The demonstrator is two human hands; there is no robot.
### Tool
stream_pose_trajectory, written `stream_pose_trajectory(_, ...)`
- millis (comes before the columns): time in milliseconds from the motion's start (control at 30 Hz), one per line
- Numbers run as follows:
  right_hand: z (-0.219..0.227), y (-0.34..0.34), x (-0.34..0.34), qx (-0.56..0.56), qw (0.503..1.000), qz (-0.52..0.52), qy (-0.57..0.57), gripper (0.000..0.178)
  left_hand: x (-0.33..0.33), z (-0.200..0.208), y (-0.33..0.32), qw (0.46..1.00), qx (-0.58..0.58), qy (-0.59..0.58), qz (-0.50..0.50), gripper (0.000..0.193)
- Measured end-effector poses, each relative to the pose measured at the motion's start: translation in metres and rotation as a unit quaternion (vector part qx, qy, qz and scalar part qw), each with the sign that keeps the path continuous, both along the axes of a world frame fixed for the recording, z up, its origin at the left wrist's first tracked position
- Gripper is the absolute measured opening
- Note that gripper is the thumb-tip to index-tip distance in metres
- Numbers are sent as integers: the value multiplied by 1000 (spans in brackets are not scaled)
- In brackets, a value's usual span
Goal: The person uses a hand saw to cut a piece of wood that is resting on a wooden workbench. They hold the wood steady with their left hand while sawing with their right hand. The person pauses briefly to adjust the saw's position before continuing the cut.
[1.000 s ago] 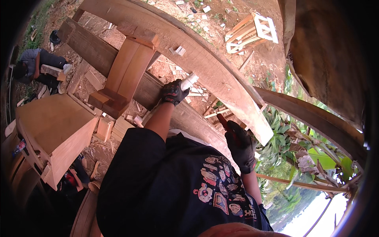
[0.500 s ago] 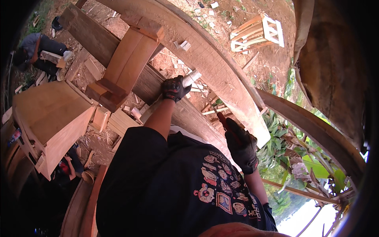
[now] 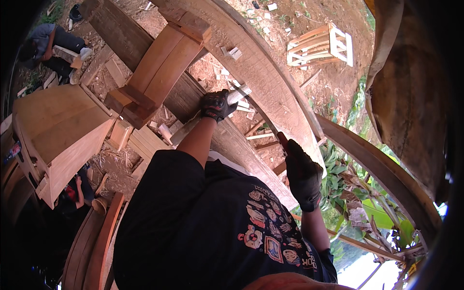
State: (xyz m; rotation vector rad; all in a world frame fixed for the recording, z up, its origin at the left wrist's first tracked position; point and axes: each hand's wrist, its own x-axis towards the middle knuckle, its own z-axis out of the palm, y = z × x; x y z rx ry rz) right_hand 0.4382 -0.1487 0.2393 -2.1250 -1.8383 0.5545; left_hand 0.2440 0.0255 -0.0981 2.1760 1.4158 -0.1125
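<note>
My left hand, in a black glove, is closed around a short pale piece of wood whose far end sticks out to the right. Lower and to the right, my gloved right hand grips the reddish handle of a long, thin-bladed knife. Its dark blade slants up and left, and its tip end reaches the pale wood, seemingly touching or crossing it. The fingers of the right hand are partly hidden behind its back. Below both hands runs a weathered plank.
A wide, curved-looking board spans beyond my hands. Left of them stand a brown wooden bench-like piece and a wooden cabinet. A slatted crate lies on the ground at far right. Two other people are at left, one seated.
The knife blade has swung up and left toward the far end of the pale wood. My right hand has shifted slightly right; the left keeps its grip. The whole view has turned a little.
</note>
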Motion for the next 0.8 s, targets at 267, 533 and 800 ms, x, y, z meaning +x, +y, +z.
stream_pose_trajectory(267,14,5,-5,-7,1000,-4,9,38,2,5,2,1000,-12,18,0,68)
stream_pose_trajectory(533,3,15,-18,-19,997,-14,74,42,-1,-5,-2,1000,12,3,3,64)
stream_pose_trajectory(800,-71,63,-34,-52,993,-25,103,45,-1,-11,-4,998,58,-10,4,64)
